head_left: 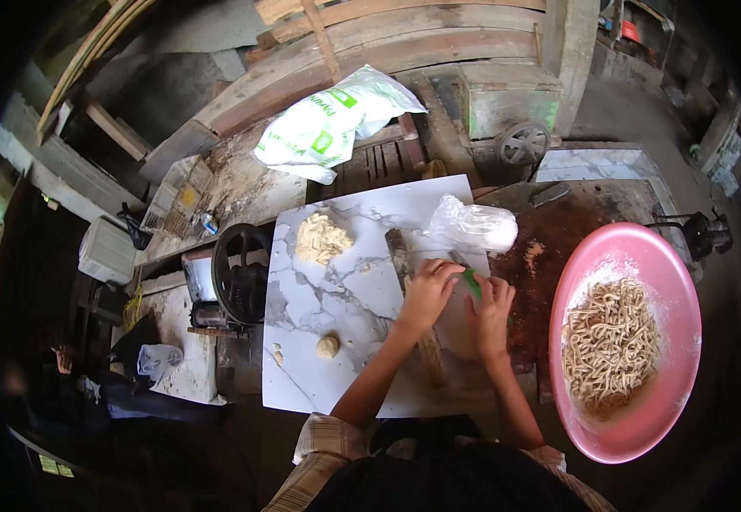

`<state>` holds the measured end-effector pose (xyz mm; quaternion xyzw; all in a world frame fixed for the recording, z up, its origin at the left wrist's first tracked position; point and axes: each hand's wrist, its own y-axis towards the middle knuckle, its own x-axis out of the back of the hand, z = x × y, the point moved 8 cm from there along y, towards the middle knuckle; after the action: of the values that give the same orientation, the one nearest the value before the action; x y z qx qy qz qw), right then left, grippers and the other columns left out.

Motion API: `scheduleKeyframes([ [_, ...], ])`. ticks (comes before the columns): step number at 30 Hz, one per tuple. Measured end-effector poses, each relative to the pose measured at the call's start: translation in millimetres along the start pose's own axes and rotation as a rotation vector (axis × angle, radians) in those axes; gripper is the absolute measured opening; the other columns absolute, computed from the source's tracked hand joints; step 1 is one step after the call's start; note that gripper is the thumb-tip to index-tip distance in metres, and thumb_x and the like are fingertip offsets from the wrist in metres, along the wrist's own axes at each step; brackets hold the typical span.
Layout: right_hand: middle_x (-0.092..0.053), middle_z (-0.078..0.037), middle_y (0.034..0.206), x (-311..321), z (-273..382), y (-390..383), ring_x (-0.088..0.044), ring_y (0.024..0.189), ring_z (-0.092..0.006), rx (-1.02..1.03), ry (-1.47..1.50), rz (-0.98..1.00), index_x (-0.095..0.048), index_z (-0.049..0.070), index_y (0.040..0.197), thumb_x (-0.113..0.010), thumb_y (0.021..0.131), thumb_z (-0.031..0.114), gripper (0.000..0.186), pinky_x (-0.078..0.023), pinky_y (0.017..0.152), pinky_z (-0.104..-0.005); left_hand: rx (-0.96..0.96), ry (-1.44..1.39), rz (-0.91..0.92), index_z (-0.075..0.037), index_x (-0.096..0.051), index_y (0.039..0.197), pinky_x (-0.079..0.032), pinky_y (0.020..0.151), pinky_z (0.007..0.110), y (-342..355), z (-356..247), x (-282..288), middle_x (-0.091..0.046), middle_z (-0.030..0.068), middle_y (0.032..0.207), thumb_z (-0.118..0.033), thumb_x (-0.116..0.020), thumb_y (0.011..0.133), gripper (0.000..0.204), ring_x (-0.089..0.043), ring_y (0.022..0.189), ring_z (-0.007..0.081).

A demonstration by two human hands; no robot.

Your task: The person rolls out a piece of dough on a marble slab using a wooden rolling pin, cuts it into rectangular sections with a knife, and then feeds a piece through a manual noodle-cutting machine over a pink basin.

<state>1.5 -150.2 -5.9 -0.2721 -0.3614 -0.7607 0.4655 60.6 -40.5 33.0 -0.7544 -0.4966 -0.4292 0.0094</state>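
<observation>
Over the right part of a white marble-patterned board, my two hands meet at a small green-handled tool. Fingers of my right hand are wrapped about its green part. My left hand is closed at its other end, where a thin grey piece shows; the tool's exact kind is hidden. Beneath my left forearm a worn wooden stick lies across the board. A clear plastic bag with something white inside rests just beyond my hands. On the board's left side sit a heap of pale dough pieces and a small dough ball.
At right stands a pink basin holding floury noodle-like dough strands. A black handwheel flanks the board's left edge. Farther back are a white-and-green sack, a wire basket, a wooden box and a metal wheel.
</observation>
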Motion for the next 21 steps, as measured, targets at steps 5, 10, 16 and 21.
scheduleKeyframes([
  [5,-0.045,-0.023,0.113,-43,58,-13,-0.046,0.106,-0.0384,0.108,0.306,0.156,-0.042,-0.002,0.127,-0.067,0.081,0.025,0.059,-0.041,0.09,-0.0436,0.185,0.005,-0.22,-0.007,-0.066,0.101,-0.047,0.08,0.038,-47,26,78,-0.063,0.011,0.097,-0.003,-0.064,0.08,0.022,-0.058,0.09,0.0303],
  [10,-0.045,-0.022,0.112,-65,97,-27,-0.046,0.107,-0.0365,0.131,-0.042,0.196,-0.039,-0.005,0.128,-0.066,0.079,0.024,0.063,-0.042,0.089,-0.0437,0.324,0.082,-0.315,-0.009,-0.066,0.101,-0.047,0.08,0.038,-124,63,138,-0.064,0.011,0.097,-0.004,-0.064,0.082,0.02,-0.057,0.094,0.0299],
  [16,-0.052,-0.021,0.107,-80,57,-13,-0.051,0.101,-0.0398,0.045,-0.206,0.229,-0.043,-0.001,0.119,-0.065,0.074,0.015,0.052,-0.045,0.085,-0.0473,0.282,0.045,-0.296,-0.008,-0.061,0.107,-0.046,0.086,0.039,-191,88,160,-0.06,0.0109,0.103,-0.004,-0.066,0.078,0.03,-0.054,0.097,0.0311],
  [21,-0.063,-0.022,0.091,-70,101,-49,-0.061,0.086,-0.0414,-0.048,0.099,0.279,-0.049,0.004,0.111,-0.064,0.08,0.026,0.04,-0.046,0.077,-0.048,0.174,-0.031,-0.27,-0.008,-0.06,0.108,-0.045,0.086,0.038,-219,91,160,-0.058,0.0091,0.106,-0.005,-0.067,0.076,0.033,-0.052,0.099,0.0304],
])
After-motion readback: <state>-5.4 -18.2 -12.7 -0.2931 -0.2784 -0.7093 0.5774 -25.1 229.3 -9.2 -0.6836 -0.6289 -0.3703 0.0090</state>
